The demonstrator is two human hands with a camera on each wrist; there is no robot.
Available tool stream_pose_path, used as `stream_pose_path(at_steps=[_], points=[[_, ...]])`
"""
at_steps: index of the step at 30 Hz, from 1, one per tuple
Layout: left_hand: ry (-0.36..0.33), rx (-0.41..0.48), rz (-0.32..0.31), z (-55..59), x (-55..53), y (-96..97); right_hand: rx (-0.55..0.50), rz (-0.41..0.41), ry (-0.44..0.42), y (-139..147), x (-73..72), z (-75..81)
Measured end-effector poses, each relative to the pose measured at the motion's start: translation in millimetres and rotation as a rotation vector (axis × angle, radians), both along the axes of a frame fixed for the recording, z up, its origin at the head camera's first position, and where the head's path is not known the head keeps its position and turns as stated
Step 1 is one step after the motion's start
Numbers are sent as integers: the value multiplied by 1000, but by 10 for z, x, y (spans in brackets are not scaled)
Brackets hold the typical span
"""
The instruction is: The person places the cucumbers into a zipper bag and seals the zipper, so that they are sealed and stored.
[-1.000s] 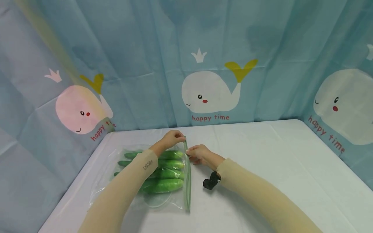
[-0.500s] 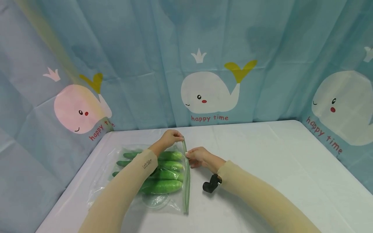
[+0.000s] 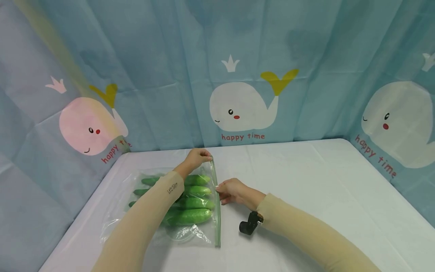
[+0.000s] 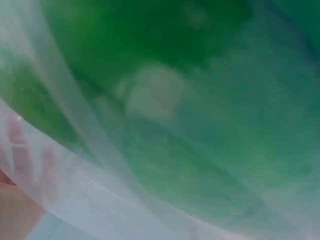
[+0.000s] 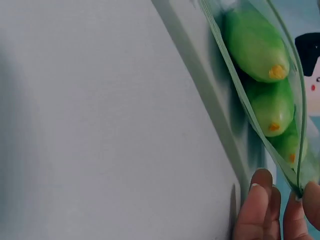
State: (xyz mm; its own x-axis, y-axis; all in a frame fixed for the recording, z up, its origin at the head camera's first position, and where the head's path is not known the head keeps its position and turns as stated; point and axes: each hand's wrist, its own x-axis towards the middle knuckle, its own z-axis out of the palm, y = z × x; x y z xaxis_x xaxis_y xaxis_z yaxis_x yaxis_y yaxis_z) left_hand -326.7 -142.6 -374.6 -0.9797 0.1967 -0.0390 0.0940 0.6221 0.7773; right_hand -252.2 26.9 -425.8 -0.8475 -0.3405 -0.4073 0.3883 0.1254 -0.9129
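Observation:
A clear zip bag (image 3: 120,211) lies on the table with several cucumbers (image 3: 192,217) side by side in it. Its green zip strip (image 3: 218,226) runs down the right side. My left hand (image 3: 197,156) pinches the far end of this strip. Partway along it, my right hand (image 3: 232,192) pinches the strip at a small white piece between thumb and finger. In the right wrist view the strip's two edges meet at the right fingers (image 5: 252,207) and stand apart beyond them, showing the cucumber ends (image 5: 272,107). Blurred plastic and green fill the left wrist view.
A round clear shape (image 3: 180,235) shows at the bag's near side; its kind is unclear. A black camera (image 3: 249,223) is strapped to the right wrist above the white tablecloth (image 3: 306,181). Blue curtains with printed whales (image 3: 242,107) enclose the table.
My right hand has slid along the zip strip toward me, away from the left hand. The left hand keeps its pinch at the far end, and the strip looks straighter.

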Motion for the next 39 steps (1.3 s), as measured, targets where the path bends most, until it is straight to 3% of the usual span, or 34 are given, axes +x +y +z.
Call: stream_pose_path(at_steps=[10, 24, 39], points=[[-18, 14, 25, -2, -44, -25, -2, 17, -18, 4, 173, -40], [-9, 50, 44, 27, 14, 8, 18, 23, 18, 8, 261, -42], [-11, 51, 43, -8, -56, -13, 34, 65, 10, 26, 393, -49]])
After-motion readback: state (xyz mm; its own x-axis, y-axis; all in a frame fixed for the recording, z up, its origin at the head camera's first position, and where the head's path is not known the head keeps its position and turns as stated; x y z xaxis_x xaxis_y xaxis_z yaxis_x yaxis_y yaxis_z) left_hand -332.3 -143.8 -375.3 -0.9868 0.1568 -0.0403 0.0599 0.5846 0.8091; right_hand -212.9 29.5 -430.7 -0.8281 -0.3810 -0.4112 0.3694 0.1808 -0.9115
